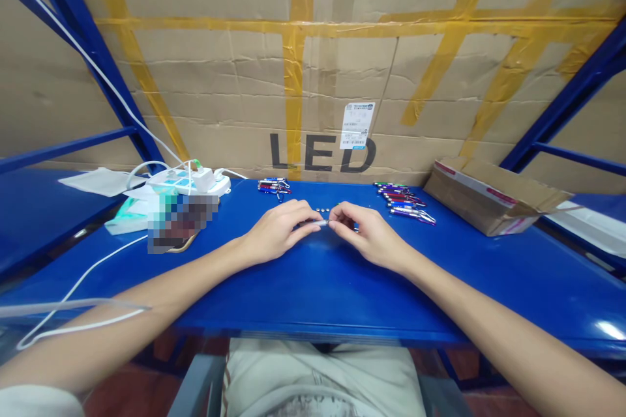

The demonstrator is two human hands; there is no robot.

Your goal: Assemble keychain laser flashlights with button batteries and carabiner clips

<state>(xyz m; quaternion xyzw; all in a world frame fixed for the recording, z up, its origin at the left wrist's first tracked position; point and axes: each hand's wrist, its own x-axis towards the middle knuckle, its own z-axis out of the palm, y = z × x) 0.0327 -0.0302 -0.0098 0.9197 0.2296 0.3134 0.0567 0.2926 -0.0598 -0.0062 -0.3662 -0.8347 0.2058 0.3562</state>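
My left hand (281,229) pinches a slim silver tube (320,223), which looks like the body of a small keychain flashlight. At the tube's right end, my right hand (364,229) has its thumb and fingertips closed on it. A bit of shiny metal shows under the right hand, too small to make out. Just beyond the fingertips, a few small round silver pieces like button cells (323,210) lie in a row on the blue table (313,293).
Keychain flashlights with carabiners lie in a left group (274,187) and a larger right group (403,202). An open cardboard box (489,199) stands at right. At left are a power strip (215,184), cables and a blurred-out phone (180,228). A large carton (220,91) rises behind.
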